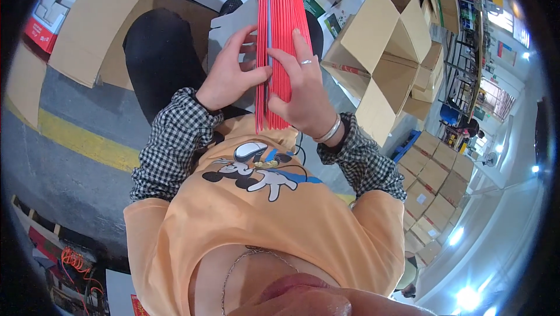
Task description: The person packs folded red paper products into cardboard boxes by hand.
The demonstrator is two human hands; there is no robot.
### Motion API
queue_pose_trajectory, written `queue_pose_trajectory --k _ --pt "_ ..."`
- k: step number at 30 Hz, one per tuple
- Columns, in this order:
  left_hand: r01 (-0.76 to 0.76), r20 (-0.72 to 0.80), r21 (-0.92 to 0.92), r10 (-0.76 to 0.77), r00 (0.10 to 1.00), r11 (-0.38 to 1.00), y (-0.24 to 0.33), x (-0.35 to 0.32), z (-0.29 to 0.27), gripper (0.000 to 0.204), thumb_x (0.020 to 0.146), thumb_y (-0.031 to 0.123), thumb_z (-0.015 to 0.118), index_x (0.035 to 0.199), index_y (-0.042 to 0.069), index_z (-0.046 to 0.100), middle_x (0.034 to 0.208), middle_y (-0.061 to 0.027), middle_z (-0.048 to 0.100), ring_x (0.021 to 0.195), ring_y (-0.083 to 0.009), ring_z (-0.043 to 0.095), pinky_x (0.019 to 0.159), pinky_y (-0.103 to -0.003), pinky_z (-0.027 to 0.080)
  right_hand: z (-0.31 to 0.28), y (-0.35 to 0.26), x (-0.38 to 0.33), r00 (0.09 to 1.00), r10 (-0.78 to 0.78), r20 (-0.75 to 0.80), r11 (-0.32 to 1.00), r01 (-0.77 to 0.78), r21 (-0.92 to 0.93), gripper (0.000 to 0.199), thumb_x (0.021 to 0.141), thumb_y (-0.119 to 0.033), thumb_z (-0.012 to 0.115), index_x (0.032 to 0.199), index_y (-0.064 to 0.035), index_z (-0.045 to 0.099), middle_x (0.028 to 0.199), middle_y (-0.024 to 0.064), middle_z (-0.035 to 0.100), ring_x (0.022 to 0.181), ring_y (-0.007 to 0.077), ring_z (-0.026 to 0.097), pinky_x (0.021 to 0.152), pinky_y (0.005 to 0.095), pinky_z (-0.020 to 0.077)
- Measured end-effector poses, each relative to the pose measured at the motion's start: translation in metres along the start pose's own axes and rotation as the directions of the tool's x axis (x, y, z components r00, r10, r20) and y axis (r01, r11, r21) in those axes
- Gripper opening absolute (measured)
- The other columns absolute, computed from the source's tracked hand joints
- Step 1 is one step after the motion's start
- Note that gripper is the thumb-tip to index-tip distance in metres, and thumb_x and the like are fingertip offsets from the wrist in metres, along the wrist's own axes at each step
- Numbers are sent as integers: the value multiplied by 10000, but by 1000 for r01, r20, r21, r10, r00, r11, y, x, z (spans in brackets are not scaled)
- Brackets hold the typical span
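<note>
There is only one view here, from a camera worn on the head of the person. It looks steeply down along the body, so the orange shirt (262, 211) fills the lower middle, very near to the lens. The hands come up from the lower edge and stand close in the upper middle. The wide fisheye bends the floor (64, 158) on the left and the boxes (385, 53) on the right toward a dark round rim.
</note>
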State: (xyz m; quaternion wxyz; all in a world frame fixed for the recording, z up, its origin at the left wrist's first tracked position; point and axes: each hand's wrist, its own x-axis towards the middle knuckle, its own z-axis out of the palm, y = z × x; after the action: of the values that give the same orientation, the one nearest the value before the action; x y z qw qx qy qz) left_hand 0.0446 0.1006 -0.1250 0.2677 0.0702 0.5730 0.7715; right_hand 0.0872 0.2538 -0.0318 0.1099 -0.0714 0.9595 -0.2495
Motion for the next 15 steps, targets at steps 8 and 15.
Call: queue_pose_trajectory --k 8,15 --pt "28 1 -33 -28 1000 999 -1 0 2 778 770 102 716 1427 17 306 1321 -175 422 1200 -252 477 953 -354 497 11 2 -9 991 -86 -99 996 82 -45 618 678 -137 649 1278 -71 516 1469 303 266 1391 449 240 1117 576 167" --pt "15 -3 -38 -15 1000 999 -5 0 3 786 771 118 722 1430 17 306 1329 -175 414 1215 -255 470 962 -360 491 17 1 -10 979 -121 -164 990 106 -97 591 674 -152 641 1244 -61 514 1447 299 296 1370 447 270 1111 567 179"
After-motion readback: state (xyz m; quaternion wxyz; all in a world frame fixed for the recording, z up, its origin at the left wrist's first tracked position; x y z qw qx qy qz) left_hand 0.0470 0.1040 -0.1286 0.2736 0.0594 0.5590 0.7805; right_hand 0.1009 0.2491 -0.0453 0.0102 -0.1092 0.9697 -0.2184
